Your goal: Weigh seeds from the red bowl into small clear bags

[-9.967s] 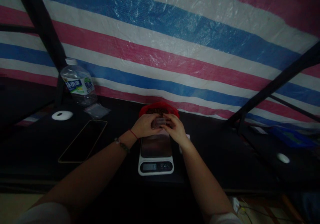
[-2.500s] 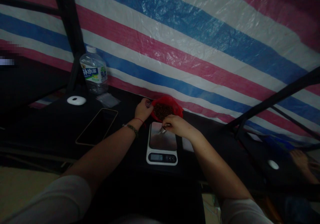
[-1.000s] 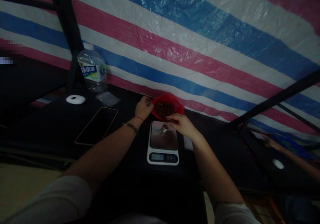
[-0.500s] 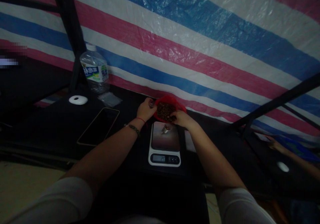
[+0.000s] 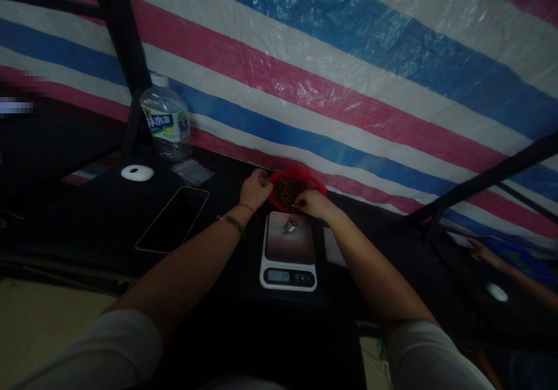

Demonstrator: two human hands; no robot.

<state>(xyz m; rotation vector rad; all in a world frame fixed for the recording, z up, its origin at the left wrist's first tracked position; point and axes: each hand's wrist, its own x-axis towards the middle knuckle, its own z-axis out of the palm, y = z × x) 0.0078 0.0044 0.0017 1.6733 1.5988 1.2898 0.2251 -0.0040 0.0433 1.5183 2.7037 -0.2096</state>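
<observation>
Standing toward the back edge of a digital kitchen scale (image 5: 290,249), a small shiny cup (image 5: 292,223) sits there, I judge, so that its weight registers; the display (image 5: 278,276) faces the front edge of the desk (image 5: 379,233), toward the person, though its digits are too blurred for me at this remove. Just behind the scale, near the desk's back edge, a red plastic container (image 5: 306,175) holds dark brown pieces (image 5: 285,190), presumably set there for a short reach to the cup.

The hands are apart. The left hand (image 5: 255,190) curls around what I take to be a small clear piece (image 5: 264,176), beside the container's left rim, perhaps steadying it. The right hand (image 5: 319,206) reaches over the front right rim, thumb and fingertips drawn together at the pieces; I cannot tell whether they grip any.

The black desk carries, toward its left, a smartphone (image 5: 173,220), a white oval device (image 5: 138,173), a clear plastic bag (image 5: 192,171) and a labelled bottle (image 5: 166,121). Behind hangs a striped plastic sheet (image 5: 270,64), dimly lit. Beyond the right-hand post (image 5: 483,172), I see a co-worker's hand (image 5: 482,252).
</observation>
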